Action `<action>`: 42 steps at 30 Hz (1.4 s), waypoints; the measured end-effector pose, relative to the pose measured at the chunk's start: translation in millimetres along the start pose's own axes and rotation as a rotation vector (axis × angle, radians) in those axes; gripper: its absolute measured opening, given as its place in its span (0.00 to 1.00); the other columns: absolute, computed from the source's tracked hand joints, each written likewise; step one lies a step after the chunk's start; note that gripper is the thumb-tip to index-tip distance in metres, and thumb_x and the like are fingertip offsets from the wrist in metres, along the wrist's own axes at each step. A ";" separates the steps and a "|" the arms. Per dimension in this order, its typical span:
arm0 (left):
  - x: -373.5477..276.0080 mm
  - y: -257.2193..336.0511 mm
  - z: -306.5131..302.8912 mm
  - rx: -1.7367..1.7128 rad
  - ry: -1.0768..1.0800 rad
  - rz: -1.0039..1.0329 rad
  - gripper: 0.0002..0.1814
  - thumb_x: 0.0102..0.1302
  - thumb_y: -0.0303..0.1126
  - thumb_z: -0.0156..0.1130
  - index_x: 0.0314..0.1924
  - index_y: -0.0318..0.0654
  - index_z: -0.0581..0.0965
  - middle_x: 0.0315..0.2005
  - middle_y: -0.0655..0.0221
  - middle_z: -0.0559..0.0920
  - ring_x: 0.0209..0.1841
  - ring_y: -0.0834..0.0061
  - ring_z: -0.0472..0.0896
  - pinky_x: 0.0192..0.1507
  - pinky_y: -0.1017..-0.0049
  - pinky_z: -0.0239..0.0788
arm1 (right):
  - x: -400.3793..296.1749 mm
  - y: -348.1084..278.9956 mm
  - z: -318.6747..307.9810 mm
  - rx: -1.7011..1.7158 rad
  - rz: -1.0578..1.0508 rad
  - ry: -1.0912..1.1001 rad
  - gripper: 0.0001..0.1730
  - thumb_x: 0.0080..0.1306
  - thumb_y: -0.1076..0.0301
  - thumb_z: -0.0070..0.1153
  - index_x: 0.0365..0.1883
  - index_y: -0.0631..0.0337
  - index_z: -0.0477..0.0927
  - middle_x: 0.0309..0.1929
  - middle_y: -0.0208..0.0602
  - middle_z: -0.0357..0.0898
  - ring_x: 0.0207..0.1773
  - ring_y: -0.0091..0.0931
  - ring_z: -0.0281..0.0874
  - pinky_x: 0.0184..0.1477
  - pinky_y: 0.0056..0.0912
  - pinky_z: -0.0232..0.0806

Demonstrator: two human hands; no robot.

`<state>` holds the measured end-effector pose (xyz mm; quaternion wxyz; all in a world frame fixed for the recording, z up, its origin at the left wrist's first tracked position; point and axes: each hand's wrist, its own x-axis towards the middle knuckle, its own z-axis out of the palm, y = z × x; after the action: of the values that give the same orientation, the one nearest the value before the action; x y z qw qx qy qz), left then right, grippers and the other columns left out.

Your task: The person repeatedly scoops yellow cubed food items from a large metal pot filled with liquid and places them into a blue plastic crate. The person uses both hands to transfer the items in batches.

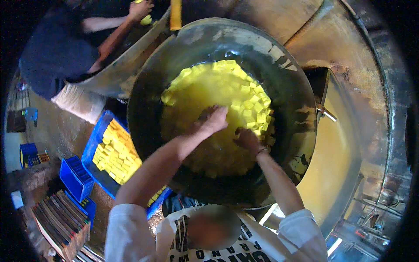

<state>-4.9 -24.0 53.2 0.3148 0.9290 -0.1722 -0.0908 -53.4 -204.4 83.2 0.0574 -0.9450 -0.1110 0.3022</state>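
Note:
A large round metal cauldron (288, 131) lies before me, holding cloudy yellow liquid (196, 137). Yellow cubes, which look like tofu (248, 104), crowd its far and right sides. My left hand (214, 118) is over the middle of the liquid, fingers curled and partly hidden. Close to the right-hand pile, my right hand (247, 140) is low at the liquid, dark and blurred, with a band on its wrist. Whether either hand grips a cube is not visible.
Left of the cauldron stands a blue crate (98, 140) filled with yellow cubes. Nearby are a smaller blue crate (77, 177) and stacked wooden boards (62, 219). A co-worker (62, 49) reaches over a basin at upper left. A vat of tan liquid (330, 157) adjoins on the right.

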 end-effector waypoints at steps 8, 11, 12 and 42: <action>-19.0 -29.9 88.4 0.219 -0.826 -0.204 0.18 0.57 0.35 0.59 0.46 0.36 0.77 0.41 0.58 0.81 0.44 0.55 0.80 0.50 0.61 0.71 | 17.5 58.9 164.0 0.176 -0.134 -0.024 0.22 0.59 0.59 0.56 0.47 0.65 0.74 0.43 0.49 0.78 0.47 0.45 0.76 0.51 0.51 0.67; -7.6 -30.0 102.0 0.195 -0.848 -0.187 0.17 0.58 0.36 0.58 0.47 0.36 0.77 0.41 0.58 0.81 0.45 0.56 0.79 0.50 0.62 0.71 | 17.3 79.2 159.7 0.195 -0.149 -0.040 0.21 0.59 0.60 0.54 0.47 0.64 0.74 0.43 0.49 0.78 0.46 0.44 0.75 0.51 0.50 0.67; -6.5 -35.5 99.7 0.194 -0.845 -0.200 0.17 0.59 0.36 0.58 0.47 0.36 0.77 0.42 0.58 0.81 0.45 0.56 0.79 0.50 0.62 0.71 | 21.8 80.0 158.2 0.202 -0.170 -0.049 0.21 0.60 0.60 0.54 0.47 0.64 0.74 0.43 0.49 0.78 0.46 0.44 0.75 0.51 0.49 0.67; 95.2 -29.5 52.3 -1.501 0.130 -0.806 0.17 0.59 0.41 0.61 0.47 0.45 0.75 0.39 0.70 0.77 0.44 0.71 0.76 0.44 0.70 0.71 | 188.2 133.4 -45.3 0.471 -0.206 0.129 0.28 0.58 0.48 0.61 0.49 0.58 0.79 0.44 0.44 0.80 0.46 0.35 0.79 0.50 0.37 0.69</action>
<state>76.3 -67.0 -11.8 0.7998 0.4680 0.2957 -0.2323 145.6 -289.5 -8.6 0.3130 -0.9067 -0.1295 0.2514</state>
